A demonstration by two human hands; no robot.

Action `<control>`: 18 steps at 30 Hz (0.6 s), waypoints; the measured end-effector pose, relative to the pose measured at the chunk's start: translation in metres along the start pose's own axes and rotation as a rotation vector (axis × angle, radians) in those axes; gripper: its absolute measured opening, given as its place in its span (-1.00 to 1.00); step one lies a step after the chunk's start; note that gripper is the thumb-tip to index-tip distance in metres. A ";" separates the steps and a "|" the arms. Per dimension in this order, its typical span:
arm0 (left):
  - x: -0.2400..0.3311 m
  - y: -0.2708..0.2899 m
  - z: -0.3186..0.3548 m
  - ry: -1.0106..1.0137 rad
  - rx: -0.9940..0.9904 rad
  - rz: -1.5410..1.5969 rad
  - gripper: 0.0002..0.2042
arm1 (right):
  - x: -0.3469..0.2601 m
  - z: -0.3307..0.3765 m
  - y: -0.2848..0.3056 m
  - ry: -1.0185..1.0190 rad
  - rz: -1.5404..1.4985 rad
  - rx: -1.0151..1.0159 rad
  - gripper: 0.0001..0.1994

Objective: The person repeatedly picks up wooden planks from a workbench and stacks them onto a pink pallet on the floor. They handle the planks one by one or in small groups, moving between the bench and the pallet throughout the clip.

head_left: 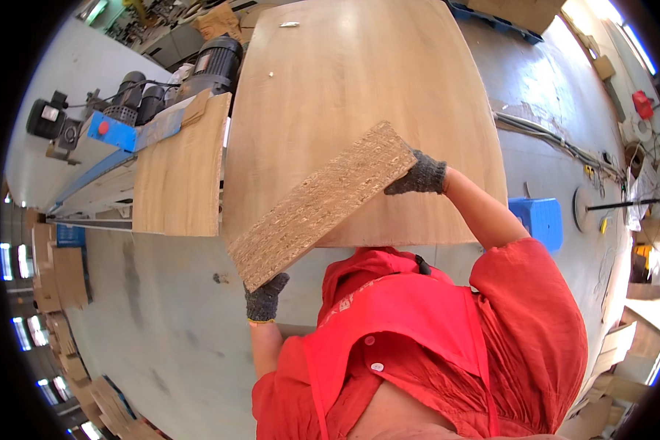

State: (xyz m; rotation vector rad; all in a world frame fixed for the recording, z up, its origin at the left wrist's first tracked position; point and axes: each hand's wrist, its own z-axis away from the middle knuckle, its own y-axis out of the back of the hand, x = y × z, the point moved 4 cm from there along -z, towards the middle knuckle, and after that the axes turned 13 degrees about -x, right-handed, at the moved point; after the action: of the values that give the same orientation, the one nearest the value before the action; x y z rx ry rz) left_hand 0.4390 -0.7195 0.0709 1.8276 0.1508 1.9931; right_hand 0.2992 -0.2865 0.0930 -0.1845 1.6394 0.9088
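A long piece of chipboard [323, 202] with a rough, flaky brown face slants over the near part of the wood-grain tabletop [359, 81]. My left hand [265, 295], in a dark grey knitted glove, grips its lower left end, which juts past the table's near edge. At the upper right end my right hand [420, 174], in a matching glove, is closed round the board. Some fingers of both hands are hidden by the board.
To the left stands a machine with dark motors [216, 62], a blue panel with a red button [104, 129] and a wood-grain board [177, 172]. A blue plastic stool [539, 220] is right of the table. Cables [557, 143] cross the floor. A small pale object [290, 25] lies on the tabletop's far end.
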 end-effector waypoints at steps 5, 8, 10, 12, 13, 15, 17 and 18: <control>-0.006 0.006 0.002 0.031 -0.049 0.042 -0.51 | -0.006 -0.001 -0.002 -0.018 -0.042 0.019 -0.38; 0.007 0.004 0.002 -0.037 -0.087 -0.116 -0.44 | -0.003 -0.001 -0.002 -0.051 -0.053 0.016 -0.38; 0.009 0.006 0.003 -0.080 -0.079 -0.242 -0.39 | -0.002 -0.005 -0.004 -0.106 -0.065 -0.020 -0.18; -0.005 0.006 0.002 -0.116 -0.038 -0.289 -0.36 | 0.002 -0.007 -0.005 -0.149 -0.062 -0.052 0.13; -0.008 0.005 0.001 -0.146 -0.021 -0.311 -0.35 | 0.006 -0.007 -0.005 -0.161 -0.062 -0.059 0.23; 0.000 0.002 -0.008 -0.254 0.003 -0.356 -0.35 | 0.016 -0.005 -0.004 -0.157 -0.092 -0.041 0.18; -0.003 -0.001 -0.011 -0.126 0.074 -0.094 -0.32 | 0.016 -0.005 -0.003 -0.183 -0.162 -0.035 0.09; -0.007 -0.002 -0.010 -0.064 0.111 0.041 -0.31 | 0.012 -0.007 -0.002 -0.197 -0.190 -0.040 0.03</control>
State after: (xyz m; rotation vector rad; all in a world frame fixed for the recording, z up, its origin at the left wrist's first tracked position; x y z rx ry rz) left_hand 0.4300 -0.7180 0.0622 1.9766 0.2106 1.9866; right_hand 0.2913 -0.2885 0.0812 -0.2651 1.3973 0.7895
